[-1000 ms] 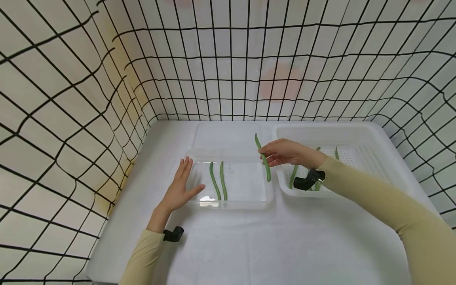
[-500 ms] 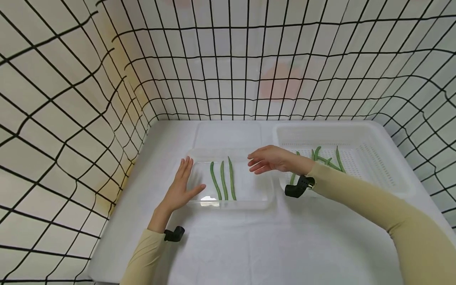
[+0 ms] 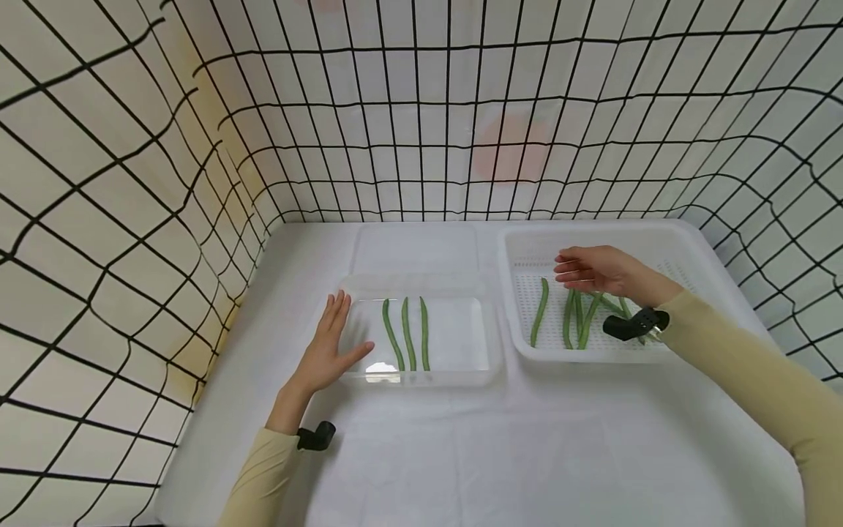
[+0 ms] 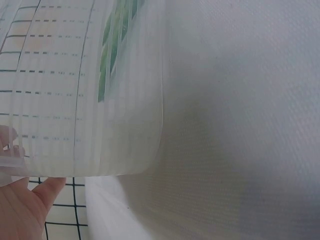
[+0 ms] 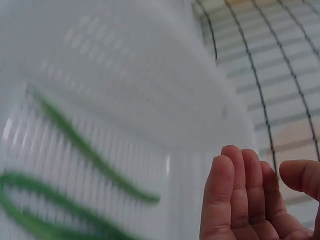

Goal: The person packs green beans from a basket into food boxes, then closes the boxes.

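1. Green beans (image 3: 408,335), three side by side, lie in the clear box (image 3: 454,378) just right of the left hand (image 3: 327,351).
2. That hand rests at the box's near side, fingers straight, thumb spread away from them; in the left wrist view its fingers are partly cut off by the frame.
3. The right hand (image 3: 602,271) is over the white basket (image 3: 566,356), thumb apart from its gently bent fingers, gripping nothing.
4. More beans (image 3: 538,315) lie below it; the right wrist camera (image 3: 626,326) and sleeve (image 3: 737,380) cover some, so their number is hard to tell.
5. Beans look blurred through the box wall in the left wrist view.
6. Beyond both hands, black wire mesh (image 3: 421,146) stands around the white worktop (image 3: 421,468).
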Demonstrator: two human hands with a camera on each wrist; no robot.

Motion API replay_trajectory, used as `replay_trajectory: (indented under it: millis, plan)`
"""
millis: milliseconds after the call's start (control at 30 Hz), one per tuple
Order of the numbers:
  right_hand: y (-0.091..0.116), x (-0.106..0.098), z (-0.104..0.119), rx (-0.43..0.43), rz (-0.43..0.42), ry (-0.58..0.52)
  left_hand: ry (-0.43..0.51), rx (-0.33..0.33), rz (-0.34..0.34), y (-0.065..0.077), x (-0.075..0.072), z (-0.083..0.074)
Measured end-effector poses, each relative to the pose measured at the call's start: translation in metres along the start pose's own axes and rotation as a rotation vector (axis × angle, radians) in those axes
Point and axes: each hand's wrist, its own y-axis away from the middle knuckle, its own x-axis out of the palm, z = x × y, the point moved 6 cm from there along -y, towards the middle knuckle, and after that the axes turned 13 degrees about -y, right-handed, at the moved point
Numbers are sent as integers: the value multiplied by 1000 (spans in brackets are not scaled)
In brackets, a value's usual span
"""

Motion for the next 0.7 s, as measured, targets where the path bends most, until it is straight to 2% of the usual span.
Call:
replay_trajectory:
  millis: [133,300,533,700]
  plan:
    - [-1,-46,-9,26,-67,46,8,4,-6,1,0,0]
    - [1,-90,-26,84,-114,96,4,5,-6,1,0,1]
    - [8,-129,-42,115,-137,139,3,0,-3,1,0,1]
    - [4,-146,-51,160,-226,189,4,0,-3,0,2,2]
